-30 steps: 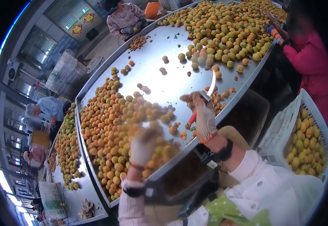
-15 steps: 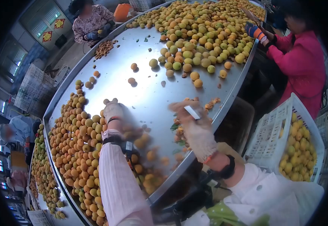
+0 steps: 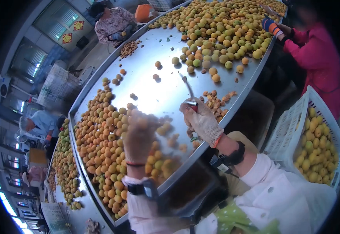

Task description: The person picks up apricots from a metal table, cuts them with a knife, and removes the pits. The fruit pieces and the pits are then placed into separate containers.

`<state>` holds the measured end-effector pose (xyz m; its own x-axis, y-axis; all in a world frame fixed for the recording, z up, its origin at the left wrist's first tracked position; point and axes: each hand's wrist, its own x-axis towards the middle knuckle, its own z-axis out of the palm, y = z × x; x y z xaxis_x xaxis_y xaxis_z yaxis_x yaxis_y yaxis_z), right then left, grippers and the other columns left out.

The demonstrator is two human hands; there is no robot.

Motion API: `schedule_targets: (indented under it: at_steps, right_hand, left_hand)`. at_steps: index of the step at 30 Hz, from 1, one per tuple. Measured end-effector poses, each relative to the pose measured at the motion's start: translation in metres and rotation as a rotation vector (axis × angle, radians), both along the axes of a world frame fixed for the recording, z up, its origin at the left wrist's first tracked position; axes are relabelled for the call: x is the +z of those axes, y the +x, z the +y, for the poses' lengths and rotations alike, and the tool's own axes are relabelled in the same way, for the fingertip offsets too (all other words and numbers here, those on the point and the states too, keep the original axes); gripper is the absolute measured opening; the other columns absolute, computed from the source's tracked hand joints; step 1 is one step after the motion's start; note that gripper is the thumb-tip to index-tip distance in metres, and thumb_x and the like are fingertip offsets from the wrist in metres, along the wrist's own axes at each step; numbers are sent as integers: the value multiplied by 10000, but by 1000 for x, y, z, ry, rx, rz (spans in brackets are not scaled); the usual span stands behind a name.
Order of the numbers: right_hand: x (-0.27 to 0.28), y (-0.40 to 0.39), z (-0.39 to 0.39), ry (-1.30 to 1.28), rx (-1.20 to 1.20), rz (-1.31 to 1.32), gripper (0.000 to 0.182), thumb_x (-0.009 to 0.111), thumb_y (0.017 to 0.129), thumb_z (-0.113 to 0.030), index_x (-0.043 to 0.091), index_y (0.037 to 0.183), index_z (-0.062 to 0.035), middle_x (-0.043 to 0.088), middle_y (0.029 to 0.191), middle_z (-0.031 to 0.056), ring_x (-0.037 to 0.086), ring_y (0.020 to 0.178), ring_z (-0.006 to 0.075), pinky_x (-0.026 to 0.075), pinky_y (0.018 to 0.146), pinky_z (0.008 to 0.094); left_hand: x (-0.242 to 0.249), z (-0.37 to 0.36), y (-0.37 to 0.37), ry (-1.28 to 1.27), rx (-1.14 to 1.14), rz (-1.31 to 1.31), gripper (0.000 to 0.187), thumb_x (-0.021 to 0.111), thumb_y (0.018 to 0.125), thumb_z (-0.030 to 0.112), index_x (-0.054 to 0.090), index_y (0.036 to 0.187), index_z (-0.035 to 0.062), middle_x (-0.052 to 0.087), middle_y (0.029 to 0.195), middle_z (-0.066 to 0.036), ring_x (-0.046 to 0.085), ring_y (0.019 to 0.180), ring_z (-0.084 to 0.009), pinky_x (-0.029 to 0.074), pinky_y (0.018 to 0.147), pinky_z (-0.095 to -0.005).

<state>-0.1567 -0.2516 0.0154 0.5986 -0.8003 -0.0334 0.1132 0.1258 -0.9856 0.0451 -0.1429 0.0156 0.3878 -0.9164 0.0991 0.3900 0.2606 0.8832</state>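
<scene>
Well, fruit (image 3: 103, 144) on both sides of the left hand (image 3: 139, 135), grip unclear; right hand (image 3: 202, 120) clenched around a knife (image 3: 192, 103).

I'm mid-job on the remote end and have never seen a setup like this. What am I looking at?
No robot arms here: these are a person's own two hands, seen by a camera worn on the head, looking forward and down. The gloved right hand has a knife in its grip. The left hand is blurred over the fruit; I can't tell whether it holds anything. The fruit lies on a metal table, with small fruit pieces near the right hand. A white crate holds more fruit.
</scene>
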Motion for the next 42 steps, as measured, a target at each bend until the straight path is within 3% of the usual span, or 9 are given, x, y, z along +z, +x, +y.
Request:
schedule_targets:
  at_steps: [2,3,6,10,12,23,29,31,42]
  right_hand:
    - [27,2,28,-4,57,161,205,502,1002,-190,497,1116,-20,648,877,80,621,797,108,501,651,239]
    - [1,9,42,62,132,-160,248,504,1010,-251,490,1110,-24,636,959,68,599,773,93,495,618,231]
    - [-5,9,70,-846,86,-168,214,557,981,-250,545,1067,-54,653,813,100,655,698,168,466,505,310]
    - [5,-2,107,-732,166,-91,213,557,974,-242,563,1057,-46,601,640,141,617,538,253,444,470,363]
    - [4,-3,114,-574,265,-94,199,587,926,-86,574,1110,-13,587,793,158,603,652,318,442,522,397]
    - [-18,5,125,-942,155,13,186,586,936,-100,584,1082,15,624,934,220,624,658,323,466,505,402]
    - [-29,11,117,-907,178,-34,195,566,938,-80,577,1103,24,631,953,217,632,750,356,513,613,403]
    - [-40,15,115,-1193,53,-73,273,499,948,-154,532,1191,-34,570,884,147,589,594,267,466,478,362]
    - [-19,11,120,-750,180,-7,321,413,1020,-298,553,1058,-11,567,677,150,624,599,290,490,521,392]
  left_hand:
    - [15,34,-32,-56,-52,382,343,488,1003,200,507,1268,-16,607,1181,-152,611,1066,-247,538,879,-333]
    - [18,47,-48,-87,-2,380,343,486,1008,206,508,1267,-17,609,1187,-153,612,1076,-249,536,897,-340]
    - [18,77,-73,-109,101,286,376,478,1016,248,496,1277,-22,609,1199,-156,612,1084,-254,520,932,-361]
    - [16,97,-88,50,331,-163,457,434,1025,336,455,1326,-7,592,1243,-155,579,1139,-272,472,994,-396]
    - [39,97,-108,10,383,363,373,620,847,-23,514,1202,14,662,1036,-95,655,914,-198,524,790,-293]
    - [24,101,-103,10,380,347,401,659,801,48,579,1194,60,640,1144,-87,635,986,-260,490,904,-349]
    - [21,93,-105,-20,428,192,333,604,906,101,545,1224,25,646,1127,-106,632,983,-189,520,848,-310]
    - [22,91,-106,-105,431,103,320,564,968,181,524,1239,15,642,1110,-115,622,981,-190,525,846,-322]
    - [28,82,-110,58,372,-86,478,477,1012,347,453,1298,-35,577,1236,-205,595,1116,-294,498,969,-405]
